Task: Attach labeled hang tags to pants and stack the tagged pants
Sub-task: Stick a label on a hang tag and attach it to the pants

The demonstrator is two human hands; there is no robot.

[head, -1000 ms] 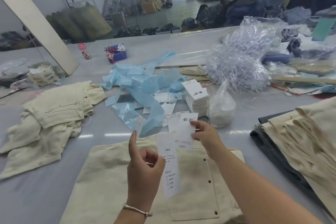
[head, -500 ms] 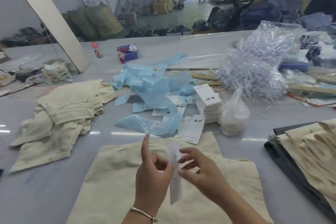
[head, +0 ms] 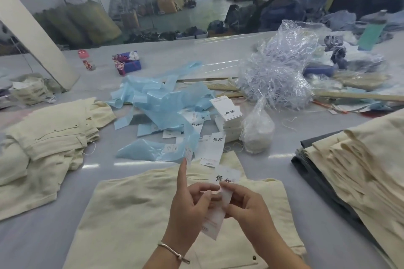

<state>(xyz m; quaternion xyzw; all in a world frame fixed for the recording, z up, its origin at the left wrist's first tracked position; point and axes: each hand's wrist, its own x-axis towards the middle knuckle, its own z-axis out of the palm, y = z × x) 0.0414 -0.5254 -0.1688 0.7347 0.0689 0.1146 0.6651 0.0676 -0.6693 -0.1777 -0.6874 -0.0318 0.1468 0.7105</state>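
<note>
Tag in play: we see one white hang tag (head: 218, 214) pinched between both hands, above the cream pants (head: 131, 214) spread flat on the bench (head: 32, 242).
Tag axis: we read its long axis running from lower left up to upper right; the printed black characters sit at the far, upper end, the fine print at the near end.
Left hand (head: 190, 209): we have thumb and curled fingers closed on the tag's middle, index finger sticking straight up.
Right hand (head: 247, 207): fingers curled, pinching the tag from the right side.
Pants count: we count one pair under the hands, one rumpled cream heap (head: 48, 144) at left, one folded stack (head: 354, 170) at right with a dark pair at the bottom; how many pairs in each we cannot tell.
Spare tags: one neat pile (head: 227, 113), plus loose ones (head: 213, 148) scattered among blue plastic strips (head: 157, 105).
Bags: one small clear bag (head: 258, 129) beside the pile.
</note>
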